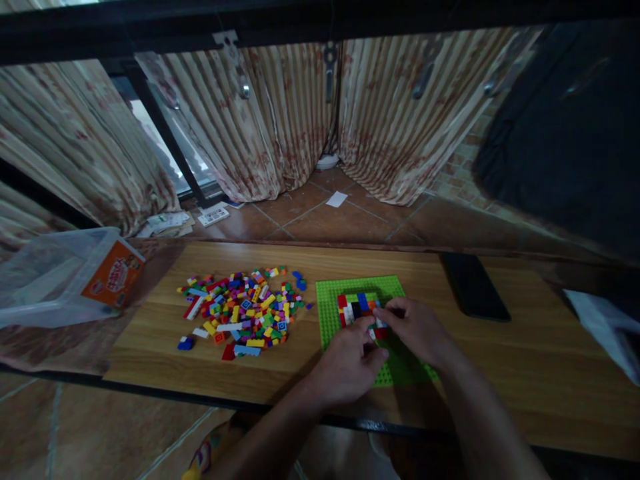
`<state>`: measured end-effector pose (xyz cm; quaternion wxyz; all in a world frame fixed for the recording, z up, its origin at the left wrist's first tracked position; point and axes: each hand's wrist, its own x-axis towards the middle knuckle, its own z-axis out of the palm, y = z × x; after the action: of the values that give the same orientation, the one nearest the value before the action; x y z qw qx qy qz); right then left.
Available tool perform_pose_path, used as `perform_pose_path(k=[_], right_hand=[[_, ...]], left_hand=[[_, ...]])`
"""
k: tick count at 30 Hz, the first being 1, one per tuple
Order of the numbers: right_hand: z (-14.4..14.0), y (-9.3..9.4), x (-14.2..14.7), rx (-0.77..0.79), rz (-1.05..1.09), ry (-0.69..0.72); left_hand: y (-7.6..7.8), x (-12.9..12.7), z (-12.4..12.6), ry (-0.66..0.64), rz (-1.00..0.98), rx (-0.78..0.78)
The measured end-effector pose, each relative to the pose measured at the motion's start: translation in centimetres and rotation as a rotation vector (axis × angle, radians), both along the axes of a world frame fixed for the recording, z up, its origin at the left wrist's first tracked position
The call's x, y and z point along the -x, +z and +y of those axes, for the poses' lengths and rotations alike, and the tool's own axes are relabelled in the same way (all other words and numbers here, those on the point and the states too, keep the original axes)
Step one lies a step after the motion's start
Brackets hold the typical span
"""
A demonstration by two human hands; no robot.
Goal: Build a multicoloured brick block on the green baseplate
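Touching brick build (360, 304) on green baseplate (329, 315): left hand (346, 363), right hand (414, 328), both curled, grip unclear; clear bin (55, 300), contents indistinct.

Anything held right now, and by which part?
Can't tell: the left hand and right hand are both at the multicoloured plastic brick build on the green studded baseplate, covering any grip point.

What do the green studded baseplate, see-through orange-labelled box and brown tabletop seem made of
The green studded baseplate: probably moulded plastic, matte, given its even rows of studs. The see-through orange-labelled box: likely clear plastic, slightly glossy, with translucent walls. The brown tabletop: smooth, streaky grain; wood or laminate, unclear which.
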<state>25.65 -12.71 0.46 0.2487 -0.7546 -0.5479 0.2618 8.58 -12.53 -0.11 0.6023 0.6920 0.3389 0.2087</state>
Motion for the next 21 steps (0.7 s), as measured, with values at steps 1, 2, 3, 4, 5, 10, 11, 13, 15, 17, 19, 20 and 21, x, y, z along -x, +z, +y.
perform_pose_path(k=[1, 2, 3, 4, 5, 10, 11, 13, 15, 17, 19, 20, 21], right_hand=[[0.0, 0.0, 0.0, 0.005, -0.006, 0.000], [0.0, -0.1, 0.1, 0.009, -0.012, 0.005], [0.0, -0.1, 0.1, 0.013, -0.019, 0.011], [0.0, -0.2, 0.1, 0.016, -0.026, 0.018], [0.0, -0.3, 0.2, 0.018, -0.034, 0.025], [-0.4, -0.8, 0.0, 0.004, -0.040, 0.058], [-0.4, -0.9, -0.2, 0.011, -0.032, 0.077], [-0.6, -1.0, -0.7, 0.035, -0.001, 0.121], [-0.7, -1.1, -1.3, 0.056, 0.064, 0.163], [-0.7, -1.3, -1.8, 0.066, 0.156, 0.214], [-0.7, -1.4, -2.2, 0.077, 0.230, 0.262], [-0.7, -1.5, -2.4, 0.084, 0.250, 0.277], [-0.6, -1.6, -2.5, 0.090, 0.258, 0.282]], left_hand=[[0.1, 0.0, 0.0, -0.004, 0.015, -0.004], [0.2, 0.0, -0.1, -0.006, 0.028, -0.011], [0.3, 0.0, -0.1, -0.005, 0.038, -0.018], [0.4, -0.1, -0.1, -0.003, 0.046, -0.025], [0.6, -0.1, -0.1, 0.000, 0.053, -0.033], [1.2, 0.1, -0.2, 0.011, 0.072, -0.056], [1.3, 0.1, -0.2, 0.012, 0.069, -0.056], [1.3, 0.3, -0.2, 0.010, 0.065, -0.062], [1.2, 0.3, -0.2, 0.013, 0.076, -0.075], [1.1, 0.3, -0.1, 0.010, 0.102, -0.081], [1.0, 0.3, -0.1, 0.007, 0.132, -0.081], [0.9, 0.3, -0.1, 0.006, 0.144, -0.080], [0.9, 0.2, -0.1, 0.006, 0.153, -0.077]])
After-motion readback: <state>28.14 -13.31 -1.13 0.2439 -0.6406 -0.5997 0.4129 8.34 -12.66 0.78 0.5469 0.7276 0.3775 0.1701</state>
